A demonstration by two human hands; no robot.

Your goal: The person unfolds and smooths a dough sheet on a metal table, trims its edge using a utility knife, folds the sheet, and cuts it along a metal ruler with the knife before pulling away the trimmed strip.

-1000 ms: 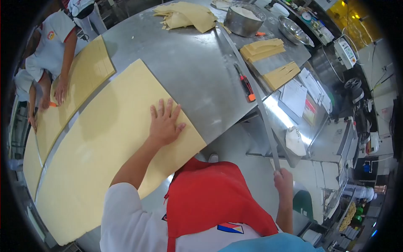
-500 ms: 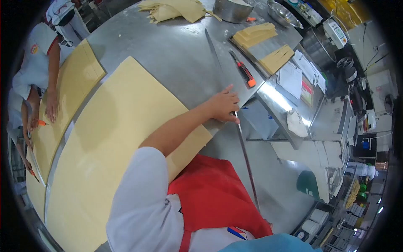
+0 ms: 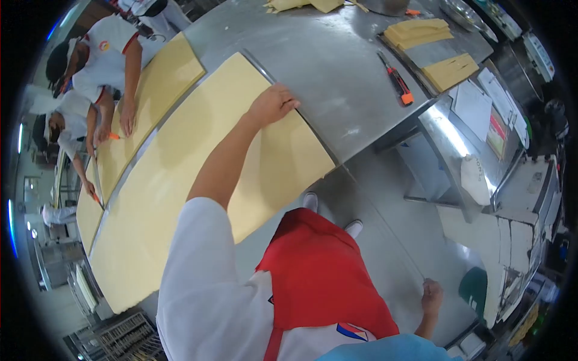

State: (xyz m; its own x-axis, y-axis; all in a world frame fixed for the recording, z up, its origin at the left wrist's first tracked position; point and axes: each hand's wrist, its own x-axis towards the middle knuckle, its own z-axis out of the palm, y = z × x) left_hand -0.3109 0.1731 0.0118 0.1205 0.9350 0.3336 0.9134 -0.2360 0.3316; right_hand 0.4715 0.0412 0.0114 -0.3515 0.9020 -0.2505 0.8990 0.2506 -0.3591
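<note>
Here, a broad metal table [image 3: 349, 78] stretches away, its bare top showing to the right of the large yellow sheet [image 3: 174, 174]. That sheet lies flat on the table, ahead of the person and to the left. Across a narrow gap on its left lies a second yellow sheet [image 3: 158, 90], with a co-worker's hand [image 3: 127, 117] on it. Along the large sheet's right edge runs a long metal strip [image 3: 257, 65], which thins to a line past the sheet's near corner, over the floor. Well to the sheet's right, a tray [image 3: 427, 59] bears cut yellow pieces [image 3: 418, 33]. At the sheet's right edge is the left hand [image 3: 272, 106], fingers bent and close together; whether they pinch the strip I cannot tell. Well apart from the sheet, the right hand [image 3: 431, 295] has its fingers folded around the strip's near end. Between sheet and tray lies a utility knife [image 3: 397, 83], untouched. The step in hand looks like aligning the strip with that edge; the next move seems to call for steadying both ends.
</note>
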